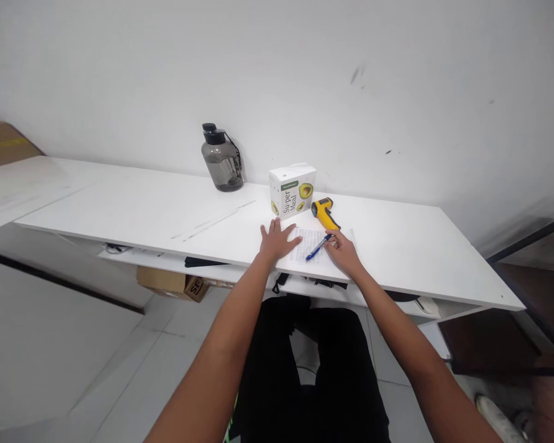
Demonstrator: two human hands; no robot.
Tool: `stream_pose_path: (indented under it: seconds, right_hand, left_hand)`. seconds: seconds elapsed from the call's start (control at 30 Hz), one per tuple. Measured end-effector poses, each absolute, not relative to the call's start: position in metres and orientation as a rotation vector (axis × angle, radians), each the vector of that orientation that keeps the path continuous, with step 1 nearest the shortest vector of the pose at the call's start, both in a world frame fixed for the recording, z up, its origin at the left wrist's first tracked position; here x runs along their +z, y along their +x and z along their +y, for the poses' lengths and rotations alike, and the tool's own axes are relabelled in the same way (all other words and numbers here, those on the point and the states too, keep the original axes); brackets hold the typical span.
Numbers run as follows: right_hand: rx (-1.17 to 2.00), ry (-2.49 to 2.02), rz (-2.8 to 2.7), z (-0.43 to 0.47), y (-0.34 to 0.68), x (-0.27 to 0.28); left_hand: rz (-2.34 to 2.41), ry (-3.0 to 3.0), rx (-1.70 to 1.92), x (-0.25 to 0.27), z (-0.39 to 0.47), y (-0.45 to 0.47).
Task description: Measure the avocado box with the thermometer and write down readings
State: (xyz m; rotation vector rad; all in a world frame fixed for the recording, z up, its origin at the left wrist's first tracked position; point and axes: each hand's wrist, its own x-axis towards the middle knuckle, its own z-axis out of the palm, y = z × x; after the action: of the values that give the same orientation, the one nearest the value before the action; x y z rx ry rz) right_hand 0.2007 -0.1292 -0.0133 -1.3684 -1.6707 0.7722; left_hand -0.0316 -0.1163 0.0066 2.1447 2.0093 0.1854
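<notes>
A sheet of paper (310, 239) covered in rows of handwriting lies on the white desk in front of me. My left hand (277, 241) rests flat with spread fingers on the sheet's left edge. In my right hand (343, 252) is a blue pen (317, 248), pinched between the fingers, its tip pointing down-left over the writing. Just behind the paper stands a white box (292, 191) printed with avocados and the words "Su-per Meal". Right of that box, beyond my right hand, a yellow and black infrared thermometer gun (327, 215) lies on the desk.
A large grey water jug (221, 161) with a black lid stands near the wall, left of the white box. Under the desktop (425, 246) a shelf holds a cardboard box (170, 282) and dark items. Another carton (4, 144) sits far left. A shoe (496, 418) shows lower right.
</notes>
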Motion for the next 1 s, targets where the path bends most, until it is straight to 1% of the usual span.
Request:
stream_pose_path:
  seconds: [0.57, 1.0]
  right_hand:
    - [0.889, -1.385, -1.401, -0.137, 0.197, -0.001]
    - [0.902, -1.378, -1.343, -0.138, 0.198, 0.001]
  left_hand:
    - [1.999, 2.129, 0.200, 0.010, -0.119, -0.031]
    - [2.012, 2.146, 0.184, 0.008, -0.118, -0.032]
